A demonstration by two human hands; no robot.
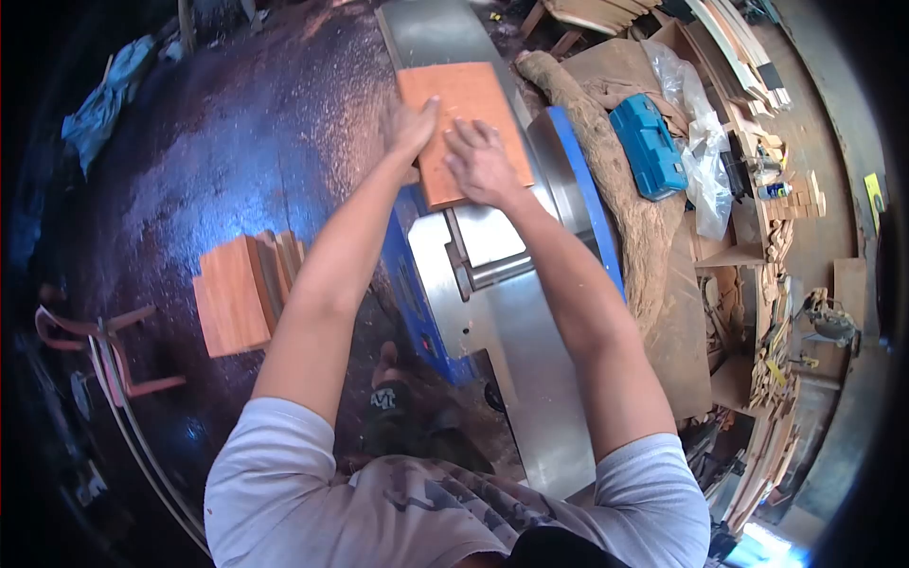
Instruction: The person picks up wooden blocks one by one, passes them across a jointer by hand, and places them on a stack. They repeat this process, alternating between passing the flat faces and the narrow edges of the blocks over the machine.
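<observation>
A flat reddish-brown wooden board (pixel 473 95) lies on the metal bed of a blue jointer (pixel 530 350). My left hand (pixel 409 130) grips the board's left edge, its thumb on the top face and its other fingers partly hidden down the side. On the top face, near the board's right side, my right hand (pixel 481 166) lies flat with the fingers spread. Just nearer to me than the board, a round metal bar, which looks like the cutter head (pixel 502 270), crosses the bed. The board's underside is hidden.
Several cut boards (pixel 232 293) are stacked low on the left. A blue fence (pixel 587 189) runs along the machine's right side. Beyond it are a rough log (pixel 615 180), a teal tool case (pixel 649 147) and shelves of wood scraps (pixel 772 312). Shavings litter the dark floor (pixel 218 180).
</observation>
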